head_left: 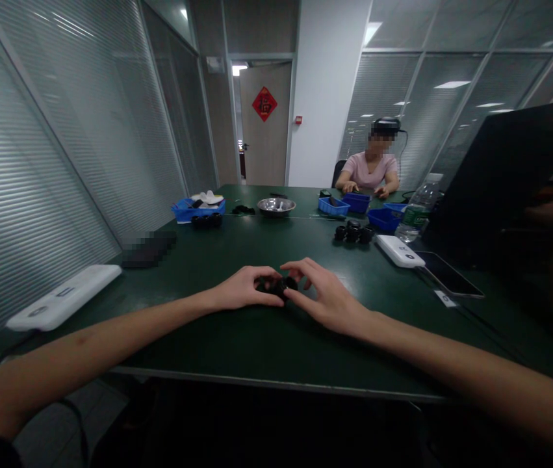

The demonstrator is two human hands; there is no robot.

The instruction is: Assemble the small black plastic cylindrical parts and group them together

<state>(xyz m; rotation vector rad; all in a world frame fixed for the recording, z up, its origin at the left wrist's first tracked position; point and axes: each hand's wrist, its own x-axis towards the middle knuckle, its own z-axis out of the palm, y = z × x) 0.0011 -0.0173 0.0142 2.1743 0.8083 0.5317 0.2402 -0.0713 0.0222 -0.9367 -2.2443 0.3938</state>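
Observation:
A small cluster of dark, round black parts (282,286) sits at the middle of the green table, between my hands; its exact kind is too dark to make out. My left hand (247,286) curls round its left side, with the thumb in front and the fingers behind. From the right, my right hand (322,296) reaches over with bent fingers, its thumb tip against the front of the same parts. Fingers partly hide the cluster. Similar black round parts (353,233) stand in a group farther back on the right.
Behind lie a metal bowl (276,207), a filled blue basket (186,213) and a blue tray (333,207). A bottle (415,218), white power bank (399,251) and phone (451,274) are right; another power bank (64,298) is left. A person (371,169) sits across the table (198,354).

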